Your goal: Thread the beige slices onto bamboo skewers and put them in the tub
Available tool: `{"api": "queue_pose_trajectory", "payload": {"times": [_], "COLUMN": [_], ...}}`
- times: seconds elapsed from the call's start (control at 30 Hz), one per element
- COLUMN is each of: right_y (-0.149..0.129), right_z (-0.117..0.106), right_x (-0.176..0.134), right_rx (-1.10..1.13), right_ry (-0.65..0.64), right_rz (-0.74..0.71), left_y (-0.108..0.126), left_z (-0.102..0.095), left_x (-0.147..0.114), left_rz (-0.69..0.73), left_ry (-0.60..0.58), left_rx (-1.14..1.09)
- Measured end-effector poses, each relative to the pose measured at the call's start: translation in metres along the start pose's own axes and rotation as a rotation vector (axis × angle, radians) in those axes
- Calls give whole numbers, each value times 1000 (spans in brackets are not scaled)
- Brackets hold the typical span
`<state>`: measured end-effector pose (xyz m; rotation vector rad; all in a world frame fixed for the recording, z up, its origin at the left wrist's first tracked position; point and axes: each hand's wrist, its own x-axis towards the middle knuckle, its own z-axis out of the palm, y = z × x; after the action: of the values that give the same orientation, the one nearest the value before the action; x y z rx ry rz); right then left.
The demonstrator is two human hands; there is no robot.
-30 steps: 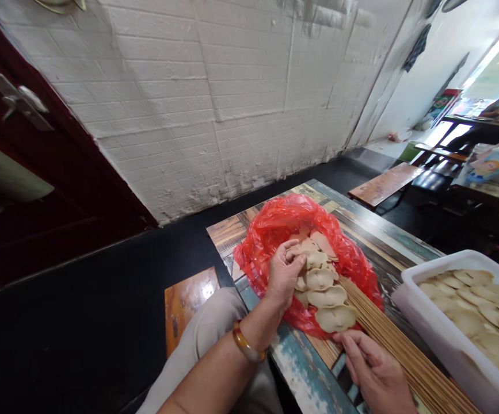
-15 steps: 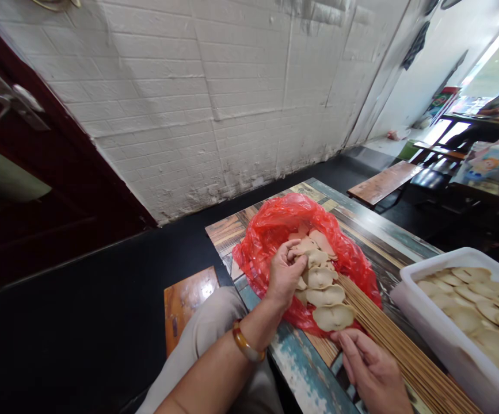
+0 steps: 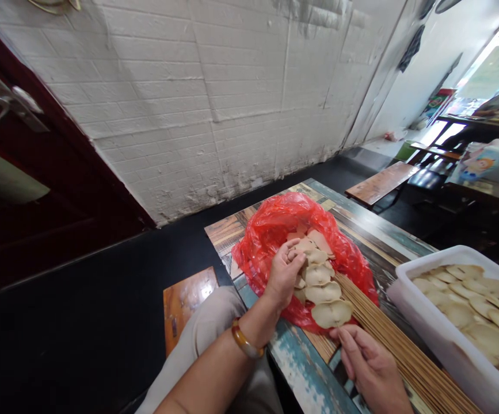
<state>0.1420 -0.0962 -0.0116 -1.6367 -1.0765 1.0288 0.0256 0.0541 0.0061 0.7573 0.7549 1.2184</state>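
Note:
A red plastic bag (image 3: 275, 230) lies open on the table, with several pale tan slices (image 3: 324, 293) spilling out of it in a row. My left hand (image 3: 284, 273) is curled over the slices at the bag's near side, thumb and fingers pinching one slice. My right hand (image 3: 368, 368) rests at the near end of a bundle of thin bamboo skewers (image 3: 398, 351), fingers closed on skewer ends beside the lowest slice (image 3: 332, 313).
A white plastic tub (image 3: 408, 302) with several similar slices stands at the right. The painted wooden table (image 3: 305, 379) ends close to my lap. A white brick wall, a dark red door and wooden benches (image 3: 381, 183) surround it.
My left hand's fingers have shifted slightly on the slices. My right hand has edged a little toward the skewer ends. The view has drifted slightly.

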Motion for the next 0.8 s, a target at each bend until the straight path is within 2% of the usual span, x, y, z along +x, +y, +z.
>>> {"api": "queue_pose_trajectory", "payload": {"times": [0.1, 0.33, 0.63, 0.8], "right_y": [0, -2, -1, 4], "right_z": [0, 1, -1, -5], "right_x": [0, -1, 0, 2], "right_rx": [28, -85, -346, -488], "right_ry": [-7, 8, 66, -5], "right_rz": [7, -53, -233, -281], "left_y": [1, 4, -4, -8], "left_z": [0, 0, 2, 2], "left_x": [0, -3, -3, -4], "left_rz": [-77, -238, -221, -188], "left_ry": [-11, -169, -75, -52], "left_rx": [-85, -174, -133, -77]}}
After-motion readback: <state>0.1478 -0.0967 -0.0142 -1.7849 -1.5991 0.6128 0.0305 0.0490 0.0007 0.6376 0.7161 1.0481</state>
